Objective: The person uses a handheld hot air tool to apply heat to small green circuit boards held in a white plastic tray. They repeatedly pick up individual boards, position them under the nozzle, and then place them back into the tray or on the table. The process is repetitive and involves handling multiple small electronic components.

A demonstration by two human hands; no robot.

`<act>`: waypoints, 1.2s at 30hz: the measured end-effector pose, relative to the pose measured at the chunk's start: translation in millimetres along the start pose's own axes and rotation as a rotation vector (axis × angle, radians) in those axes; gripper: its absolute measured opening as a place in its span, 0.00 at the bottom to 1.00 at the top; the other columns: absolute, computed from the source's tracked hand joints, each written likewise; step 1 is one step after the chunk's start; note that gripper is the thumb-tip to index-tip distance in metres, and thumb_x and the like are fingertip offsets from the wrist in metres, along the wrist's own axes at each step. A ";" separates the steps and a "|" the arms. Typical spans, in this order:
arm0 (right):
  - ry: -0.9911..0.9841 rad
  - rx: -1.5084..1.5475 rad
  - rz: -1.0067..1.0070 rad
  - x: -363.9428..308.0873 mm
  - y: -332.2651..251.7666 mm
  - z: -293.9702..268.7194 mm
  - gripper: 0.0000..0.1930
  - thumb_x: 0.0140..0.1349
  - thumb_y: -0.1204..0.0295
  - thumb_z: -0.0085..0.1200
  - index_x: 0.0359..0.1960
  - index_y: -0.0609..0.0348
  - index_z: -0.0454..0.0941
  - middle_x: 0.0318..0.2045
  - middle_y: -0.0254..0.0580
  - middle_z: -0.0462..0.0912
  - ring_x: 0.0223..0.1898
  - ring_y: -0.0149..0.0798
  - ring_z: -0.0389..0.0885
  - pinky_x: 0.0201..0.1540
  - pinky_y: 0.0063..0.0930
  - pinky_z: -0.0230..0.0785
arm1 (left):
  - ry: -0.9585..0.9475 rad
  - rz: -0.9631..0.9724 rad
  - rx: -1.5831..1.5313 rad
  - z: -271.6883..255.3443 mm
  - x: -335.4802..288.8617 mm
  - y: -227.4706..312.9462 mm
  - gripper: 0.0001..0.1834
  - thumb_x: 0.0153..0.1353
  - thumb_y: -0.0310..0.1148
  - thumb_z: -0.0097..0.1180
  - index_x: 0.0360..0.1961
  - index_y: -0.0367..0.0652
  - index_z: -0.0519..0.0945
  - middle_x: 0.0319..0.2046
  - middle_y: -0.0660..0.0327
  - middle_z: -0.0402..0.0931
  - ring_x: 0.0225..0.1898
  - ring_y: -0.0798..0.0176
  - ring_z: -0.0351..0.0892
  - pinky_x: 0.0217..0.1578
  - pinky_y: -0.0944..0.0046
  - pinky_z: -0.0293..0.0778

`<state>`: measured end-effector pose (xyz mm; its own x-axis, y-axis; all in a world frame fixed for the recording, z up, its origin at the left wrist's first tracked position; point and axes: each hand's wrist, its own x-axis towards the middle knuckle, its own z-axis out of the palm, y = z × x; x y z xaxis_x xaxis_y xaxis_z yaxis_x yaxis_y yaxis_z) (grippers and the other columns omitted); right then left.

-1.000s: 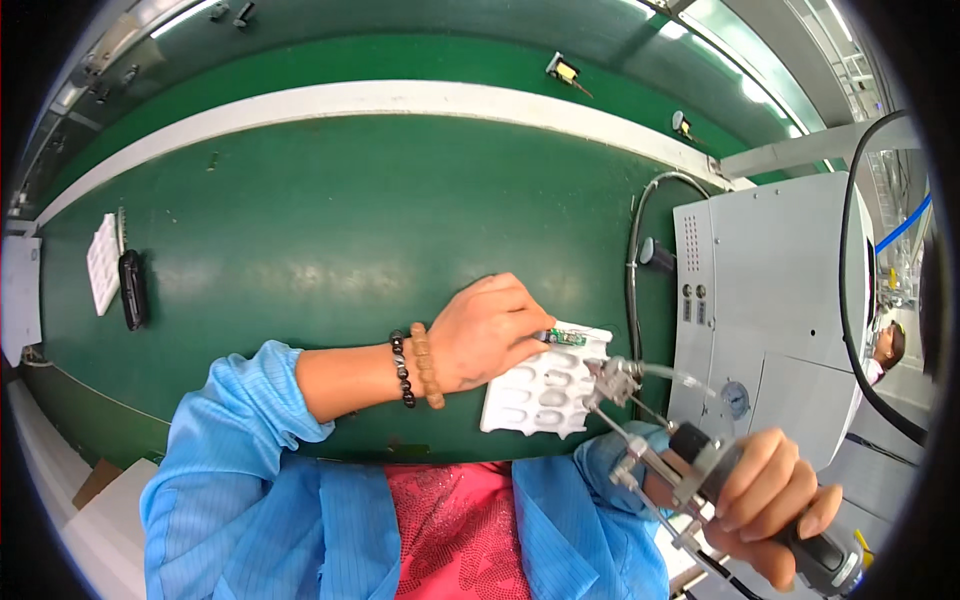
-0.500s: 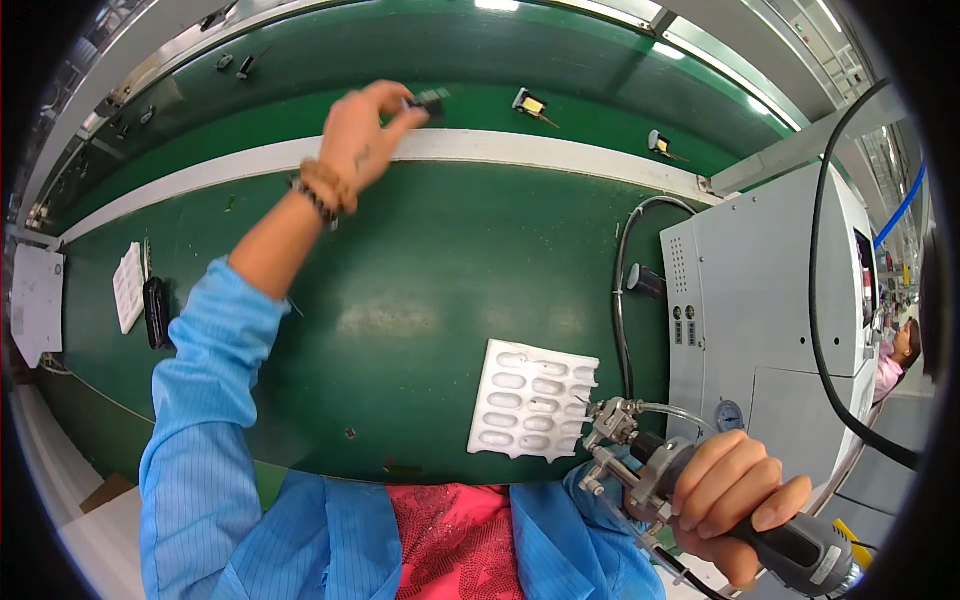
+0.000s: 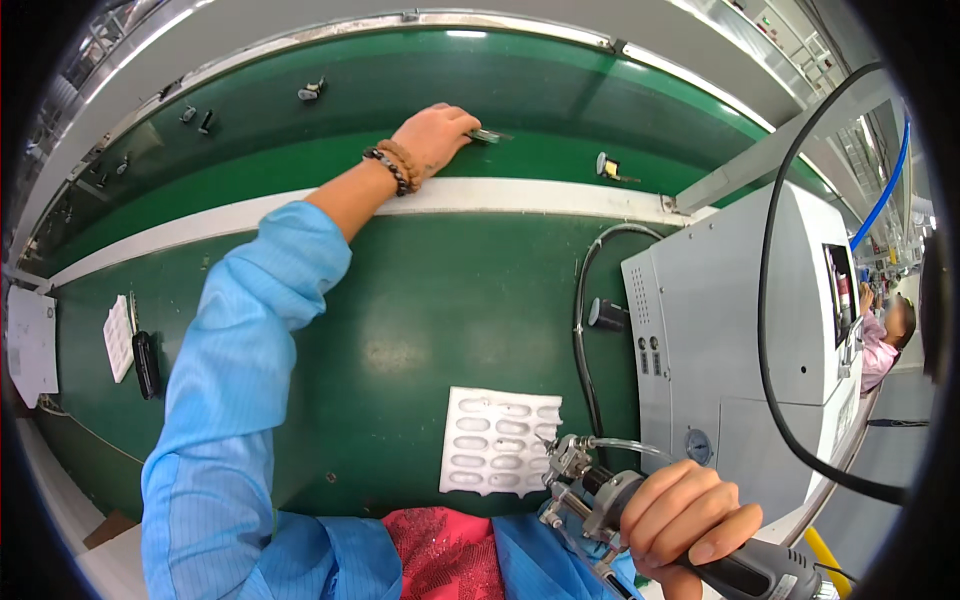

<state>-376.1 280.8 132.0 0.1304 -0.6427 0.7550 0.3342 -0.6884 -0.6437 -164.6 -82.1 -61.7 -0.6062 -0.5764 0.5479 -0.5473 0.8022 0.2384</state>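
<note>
My left hand (image 3: 435,140) reaches far over the white rail onto the green belt. Its fingers close on the end of a small dark part (image 3: 487,136) with a thin lead; the fingertips are partly hidden. Down at the right, my right hand (image 3: 680,515) wraps round the grey and black body of an electric screwdriver (image 3: 735,570). Its metal head (image 3: 570,458), fitted with a clear hose, points left at the edge of a white tray (image 3: 448,440). Oval pockets fill this tray, some apparently with small pieces in them.
A grey machine (image 3: 740,350) with a gauge stands at the right, a black cable (image 3: 580,330) and dark cylinder (image 3: 607,314) beside it. Another part (image 3: 608,167) lies on the belt. At the left are a second white tray (image 3: 118,340) and black case (image 3: 147,365).
The dark part my left hand held is out of it, and a similar one lies farther back on the belt. The hand has moved right to another part. The whole view has shifted.
</note>
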 end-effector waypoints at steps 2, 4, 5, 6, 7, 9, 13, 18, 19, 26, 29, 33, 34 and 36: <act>0.004 -0.011 0.016 2.8 -2.6 1.6 0.22 0.64 0.59 0.63 0.42 0.62 0.66 0.22 0.37 0.70 0.16 0.32 0.71 0.18 0.25 0.67 | 0.006 -0.061 -0.006 -1.2 2.4 9.6 0.11 0.61 0.34 0.60 0.43 0.43 0.82 0.39 0.56 0.81 0.46 0.50 0.78 0.49 0.54 0.75; -0.002 -0.007 0.014 4.4 -3.0 1.8 0.21 0.64 0.60 0.63 0.42 0.62 0.66 0.21 0.37 0.71 0.15 0.32 0.70 0.17 0.25 0.67 | 0.019 -0.111 -0.067 -16.0 -2.9 30.6 0.11 0.61 0.37 0.60 0.42 0.44 0.82 0.38 0.55 0.81 0.44 0.49 0.78 0.49 0.53 0.74; -0.008 0.002 0.009 2.6 -3.4 0.5 0.21 0.64 0.60 0.63 0.43 0.62 0.66 0.21 0.37 0.71 0.15 0.32 0.70 0.16 0.25 0.67 | 0.056 -0.113 -0.131 -25.6 -11.1 45.8 0.14 0.61 0.32 0.61 0.48 0.41 0.80 0.39 0.52 0.80 0.44 0.47 0.77 0.46 0.52 0.74; -0.019 -0.016 0.009 2.5 -7.4 2.3 0.21 0.64 0.61 0.63 0.43 0.61 0.65 0.21 0.37 0.71 0.14 0.32 0.70 0.16 0.25 0.66 | 0.086 -0.117 -0.242 -38.6 -14.1 71.7 0.16 0.61 0.32 0.62 0.49 0.41 0.79 0.39 0.52 0.80 0.44 0.47 0.78 0.46 0.53 0.74; 0.033 -0.003 -0.019 -1.3 -5.1 4.0 0.21 0.63 0.60 0.64 0.41 0.60 0.65 0.19 0.35 0.72 0.14 0.31 0.71 0.15 0.23 0.68 | 0.033 -0.206 -0.286 -53.4 -28.4 89.3 0.17 0.61 0.31 0.62 0.50 0.41 0.79 0.40 0.51 0.80 0.43 0.47 0.78 0.46 0.54 0.74; 0.149 0.018 -0.059 -15.6 2.9 5.8 0.23 0.60 0.60 0.67 0.38 0.58 0.63 0.15 0.32 0.73 0.12 0.27 0.73 0.13 0.20 0.70 | 0.013 -0.169 -0.375 -78.2 -58.7 124.6 0.15 0.60 0.32 0.63 0.48 0.41 0.80 0.40 0.52 0.81 0.42 0.47 0.80 0.45 0.54 0.74; 0.012 0.088 0.053 -14.3 -5.9 -5.0 0.22 0.60 0.61 0.67 0.42 0.60 0.66 0.17 0.35 0.75 0.14 0.33 0.75 0.18 0.29 0.71 | -0.061 -0.224 -0.579 -106.2 -111.1 185.6 0.12 0.57 0.28 0.66 0.43 0.38 0.83 0.38 0.53 0.83 0.40 0.50 0.81 0.43 0.56 0.76; 0.113 0.149 0.009 -21.4 4.1 -2.3 0.24 0.61 0.61 0.66 0.43 0.60 0.64 0.17 0.34 0.73 0.14 0.32 0.73 0.17 0.27 0.66 | -0.049 -0.268 -0.652 -115.9 -147.7 224.3 0.12 0.55 0.26 0.67 0.41 0.37 0.84 0.39 0.53 0.83 0.40 0.52 0.82 0.43 0.57 0.76; 0.117 0.156 0.011 -23.3 5.5 -3.0 0.24 0.61 0.60 0.66 0.44 0.60 0.63 0.17 0.33 0.73 0.14 0.31 0.72 0.17 0.26 0.66 | -0.045 -0.266 -0.639 -116.9 -152.5 228.7 0.12 0.55 0.25 0.67 0.41 0.36 0.84 0.39 0.53 0.83 0.40 0.52 0.82 0.42 0.57 0.76; 0.099 0.097 -0.023 -20.0 -0.6 3.3 0.25 0.62 0.56 0.65 0.44 0.59 0.64 0.20 0.33 0.73 0.16 0.30 0.72 0.18 0.24 0.66 | -0.053 -0.144 -0.581 -110.8 -153.9 247.4 0.13 0.53 0.23 0.67 0.42 0.37 0.84 0.36 0.57 0.82 0.40 0.54 0.79 0.41 0.58 0.75; 0.054 0.100 0.008 -19.0 -0.7 1.3 0.25 0.61 0.56 0.65 0.44 0.58 0.64 0.21 0.33 0.74 0.16 0.30 0.72 0.19 0.25 0.67 | -0.047 -0.102 -0.577 -100.5 -160.2 254.0 0.14 0.52 0.23 0.67 0.41 0.38 0.84 0.36 0.57 0.81 0.40 0.53 0.79 0.41 0.57 0.75; 0.046 0.084 0.033 -18.0 2.9 3.0 0.26 0.60 0.56 0.66 0.44 0.58 0.64 0.21 0.34 0.74 0.16 0.31 0.73 0.20 0.25 0.68 | -0.043 -0.072 -0.581 -87.3 -164.3 258.7 0.15 0.50 0.24 0.68 0.41 0.38 0.84 0.36 0.57 0.80 0.40 0.53 0.78 0.40 0.57 0.75; 0.026 0.059 0.032 -16.7 4.3 2.5 0.26 0.61 0.54 0.65 0.45 0.57 0.64 0.21 0.32 0.73 0.16 0.29 0.72 0.19 0.23 0.68 | -0.039 -0.097 -0.599 -83.9 -166.0 261.0 0.15 0.50 0.24 0.69 0.41 0.38 0.84 0.36 0.57 0.80 0.40 0.53 0.78 0.40 0.57 0.75; -0.002 0.017 0.032 -12.5 7.9 4.1 0.26 0.62 0.52 0.63 0.46 0.57 0.65 0.20 0.30 0.72 0.16 0.27 0.72 0.18 0.19 0.68 | -0.031 -0.148 -0.637 -78.9 -170.3 265.1 0.16 0.49 0.25 0.70 0.41 0.38 0.84 0.37 0.57 0.80 0.40 0.53 0.78 0.40 0.57 0.76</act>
<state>-371.3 284.8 118.0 0.1429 -0.6640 0.7340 0.3455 -0.6615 -0.6656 -160.9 241.1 -28.5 -0.5724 -0.6843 0.4518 -0.1833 0.6438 0.7429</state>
